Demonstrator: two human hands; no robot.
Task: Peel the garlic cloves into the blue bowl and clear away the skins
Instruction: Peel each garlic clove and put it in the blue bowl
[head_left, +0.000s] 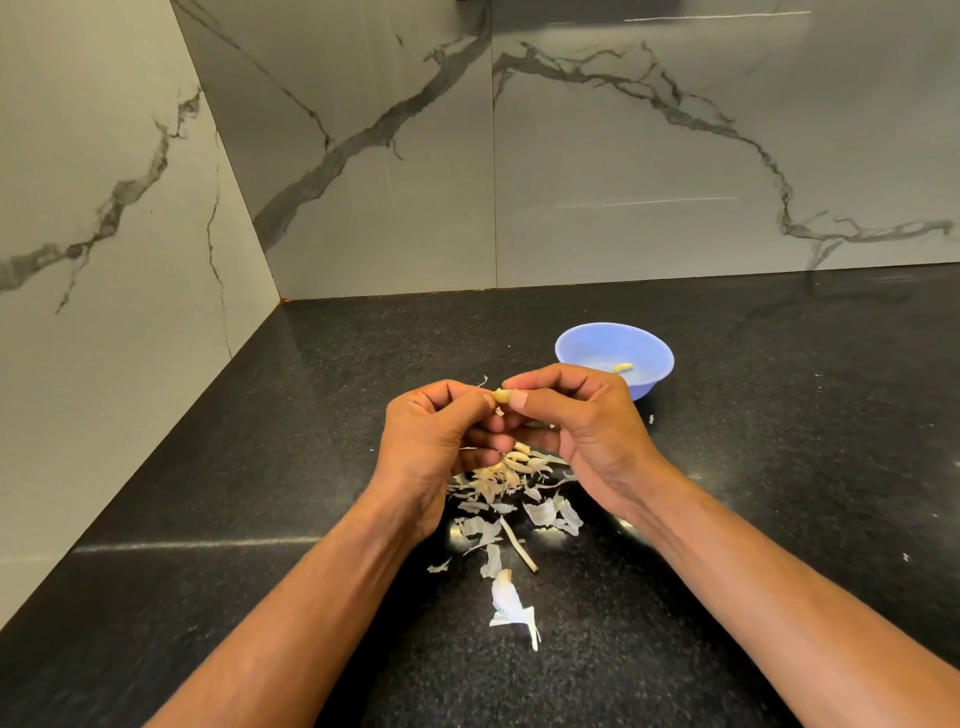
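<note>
While both hands meet above the dark counter (260, 467), the left hand (436, 441) and the right hand (582, 415) share one garlic clove (502, 396) between them. The right hand pinches it between thumb and forefinger, the thumbnail turned up towards the camera; the left hand's fingertips close on its other end, the remaining fingers of both hands curled in underneath. The clove is pale yellow and mostly hidden by the fingers; what shows lies with its long axis roughly left to right, from one hand to the other. A thin curl of skin (483, 382) sticks up just beyond the left fingertips — whether it is attached to the clove I cannot tell.

Directly below the hands, on the counter, lies a heap of garlic skins (498, 483), white and papery, with a few cream-coloured pieces among them that may be unpeeled cloves. The scatter trails towards the camera: a slim stalk (517, 545) lies slanted, its dark tip pointing near and right, and a larger white husk (511, 605) sits apart at the near end.

Beyond the right hand stands the blue bowl (582, 345), partly hidden by the knuckles. Inside it lies one peeled clove (623, 368) — long axis across the frame. Grey-veined marble walls (675, 156) rise behind the counter.
</note>
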